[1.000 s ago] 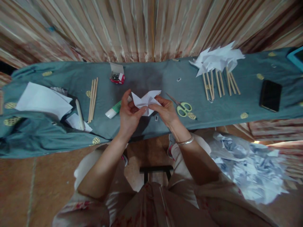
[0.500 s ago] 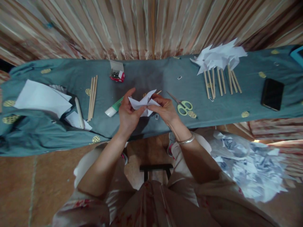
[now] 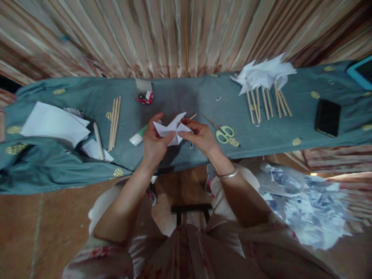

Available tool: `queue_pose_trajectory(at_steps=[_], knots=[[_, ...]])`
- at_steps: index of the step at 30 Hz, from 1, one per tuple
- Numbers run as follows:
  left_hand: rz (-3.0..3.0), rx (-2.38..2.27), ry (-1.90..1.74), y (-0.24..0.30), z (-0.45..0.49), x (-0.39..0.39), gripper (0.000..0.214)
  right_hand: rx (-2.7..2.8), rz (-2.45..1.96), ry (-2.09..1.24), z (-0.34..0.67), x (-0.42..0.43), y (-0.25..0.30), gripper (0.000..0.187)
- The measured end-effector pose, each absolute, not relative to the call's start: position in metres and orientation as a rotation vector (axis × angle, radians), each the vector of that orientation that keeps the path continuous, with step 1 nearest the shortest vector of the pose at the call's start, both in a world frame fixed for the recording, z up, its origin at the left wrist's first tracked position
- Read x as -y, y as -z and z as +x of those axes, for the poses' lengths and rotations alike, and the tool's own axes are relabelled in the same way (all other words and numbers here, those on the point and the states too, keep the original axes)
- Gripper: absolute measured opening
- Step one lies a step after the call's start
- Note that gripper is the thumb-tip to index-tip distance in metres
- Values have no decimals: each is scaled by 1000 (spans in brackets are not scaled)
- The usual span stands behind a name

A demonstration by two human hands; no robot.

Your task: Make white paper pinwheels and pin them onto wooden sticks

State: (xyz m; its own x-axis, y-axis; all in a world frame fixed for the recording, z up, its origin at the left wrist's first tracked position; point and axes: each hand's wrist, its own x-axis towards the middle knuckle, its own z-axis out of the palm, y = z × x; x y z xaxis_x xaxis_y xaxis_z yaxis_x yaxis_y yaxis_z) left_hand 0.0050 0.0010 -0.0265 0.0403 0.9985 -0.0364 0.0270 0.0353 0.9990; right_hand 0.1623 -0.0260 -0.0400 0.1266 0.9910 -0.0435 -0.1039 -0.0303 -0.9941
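Between my two hands is a white paper pinwheel (image 3: 175, 126), its folded blades spread out. My left hand (image 3: 156, 143) grips its left side, the thumb pressed near the centre. From the other side my right hand (image 3: 202, 136) pinches it, thumb also close to the middle. The end of a wooden stick (image 3: 193, 116) shows just beyond my right fingers; whether it is joined to the pinwheel is hidden. A green and white glue tube (image 3: 137, 137) lies partly behind my left hand. Scissors with light green handles (image 3: 223, 133) rest right of my right hand.
On the cloth-covered table (image 3: 180, 89) are a small red box of metal pins (image 3: 144, 96), wooden sticks (image 3: 114, 124), paper sheets (image 3: 55, 124), a white pen-like stick (image 3: 99, 141), finished pinwheels (image 3: 263, 75) and a black phone (image 3: 328, 117). A bag of paper scraps (image 3: 314, 209) sits below right.
Both hands still hold the pinwheel, with my right fingers slightly shifted at its edge. The whole view has moved a little, so the table's things appear slightly displaced.
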Motion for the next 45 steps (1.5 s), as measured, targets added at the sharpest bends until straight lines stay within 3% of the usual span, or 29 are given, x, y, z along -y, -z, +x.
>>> queue_pose_trajectory(at_steps=[7, 16, 20, 31, 45], knots=[[1050, -1219, -1295, 16, -21, -15, 50, 921, -1302, -926, 203, 25, 40, 35], [1071, -1259, -1309, 17, -40, -16, 50, 1433, -1564, -573, 214, 25, 44, 13], [1028, -1256, -1318, 16, -43, -12, 52, 1736, -1589, -496, 195, 27, 45, 16], [1022, -1279, -1253, 12, -42, 2, 49, 1930, -1723, -326, 175, 16, 56, 17], [947, -1179, -1270, 12, -32, 3, 54, 1838, -1491, -646, 168, 35, 65, 10]])
